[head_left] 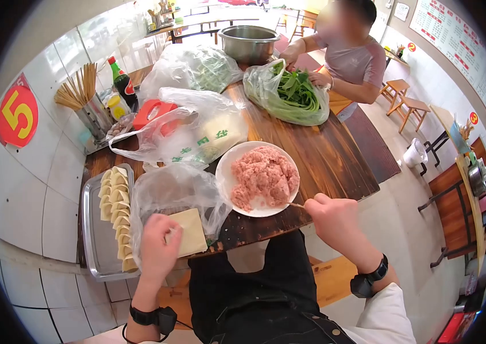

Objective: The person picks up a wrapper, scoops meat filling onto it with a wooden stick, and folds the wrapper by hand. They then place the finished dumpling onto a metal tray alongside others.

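My right hand point(332, 221) is closed around a thin wooden stick point(296, 205), its far end at the edge of the pinkish minced meat point(263, 175). The meat lies on a white plate point(227, 198). My left hand point(160, 241) has its fingers curled together at the left side of a stack of square dough wrappers point(192, 232); whether a wrapper is pinched in them I cannot make out. A clear plastic bag point(177, 186) lies open around the stack. To the left, a metal tray point(98, 241) holds a row of folded dumplings point(118, 212).
A printed plastic bag point(211, 129) with a pale block lies behind the plate. Farther back are a bag of leafy greens point(297, 97), a metal pot point(249, 43) and a person point(352, 63) handling the greens. Chopsticks point(82, 86) and a bottle point(122, 83) stand by the wall.
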### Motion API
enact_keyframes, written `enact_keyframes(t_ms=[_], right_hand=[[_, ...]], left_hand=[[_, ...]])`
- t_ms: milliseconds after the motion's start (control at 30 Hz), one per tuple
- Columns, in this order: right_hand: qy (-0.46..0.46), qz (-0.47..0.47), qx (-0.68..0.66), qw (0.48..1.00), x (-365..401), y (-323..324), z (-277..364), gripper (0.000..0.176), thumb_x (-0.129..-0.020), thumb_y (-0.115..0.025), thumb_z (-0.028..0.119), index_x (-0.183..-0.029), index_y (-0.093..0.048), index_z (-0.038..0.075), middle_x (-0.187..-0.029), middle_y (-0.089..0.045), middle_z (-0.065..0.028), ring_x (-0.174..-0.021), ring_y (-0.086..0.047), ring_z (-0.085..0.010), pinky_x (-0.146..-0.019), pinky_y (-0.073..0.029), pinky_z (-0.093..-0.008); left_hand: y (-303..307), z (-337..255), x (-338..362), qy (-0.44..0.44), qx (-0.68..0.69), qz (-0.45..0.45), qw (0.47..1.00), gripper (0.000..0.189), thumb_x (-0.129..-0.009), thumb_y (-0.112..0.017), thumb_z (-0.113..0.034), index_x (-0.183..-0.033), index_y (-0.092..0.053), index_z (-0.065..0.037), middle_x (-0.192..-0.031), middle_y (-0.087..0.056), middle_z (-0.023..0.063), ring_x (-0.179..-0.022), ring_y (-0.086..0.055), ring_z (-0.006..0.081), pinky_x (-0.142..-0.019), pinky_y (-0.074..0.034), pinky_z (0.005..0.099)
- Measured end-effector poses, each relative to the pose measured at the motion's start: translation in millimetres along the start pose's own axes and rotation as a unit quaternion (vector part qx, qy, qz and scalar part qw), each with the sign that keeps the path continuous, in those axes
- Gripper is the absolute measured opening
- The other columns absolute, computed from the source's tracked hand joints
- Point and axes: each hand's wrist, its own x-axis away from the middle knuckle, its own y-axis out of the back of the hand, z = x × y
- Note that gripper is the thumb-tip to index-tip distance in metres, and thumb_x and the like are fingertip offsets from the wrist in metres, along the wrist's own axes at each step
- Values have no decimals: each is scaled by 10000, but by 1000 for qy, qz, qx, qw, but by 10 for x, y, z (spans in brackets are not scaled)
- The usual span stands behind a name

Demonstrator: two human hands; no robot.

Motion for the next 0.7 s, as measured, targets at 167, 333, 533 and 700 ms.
enact_keyframes(t_ms=[167, 333, 533, 700], right_hand=[[-14, -48, 19, 999, -77, 66, -25, 115, -727, -628, 45, -723, -551, 130, -683, -532, -34, -582, -616, -254, -481, -442, -372], [18, -3, 16, 1000, -90, -26, -4, 115, -720, -627, 39, -723, -549, 124, -683, -534, -37, -585, -616, -257, -481, -445, -370], [-8, 18, -20, 1000, -73, 69, -56, 84, -798, -652, 93, -751, -584, 106, -694, -570, -47, -604, -619, -279, -512, -461, -379], [-1, 27, -37, 999, -54, 20, -11, 104, -756, -629, 59, -721, -544, 106, -681, -546, -45, -590, -619, -283, -491, -459, -383]], left_hand=[[196, 80, -96, 146, 496, -70, 853, 311, -1026, -446, -183, -1255, -579, -19, -1248, -619, 96, -1063, -611, 227, -914, -494, 320], [142, -179, 44, 204, 779, 9, 593, 366, -1005, -506, -176, -1331, -505, -10, -1307, -608, 131, -1211, -591, 291, -1059, -459, 404], [-656, -418, 400, 286, 836, 91, 459, 398, -995, -546, -145, -1371, -493, -23, -1314, -609, 134, -1219, -594, 294, -1088, -441, 516], [-1132, -605, 450, 368, 834, 160, 378, 433, -1043, -465, -243, -1429, -429, -50, -1457, -484, 156, -1380, -433, 336, -1179, -302, 544]])
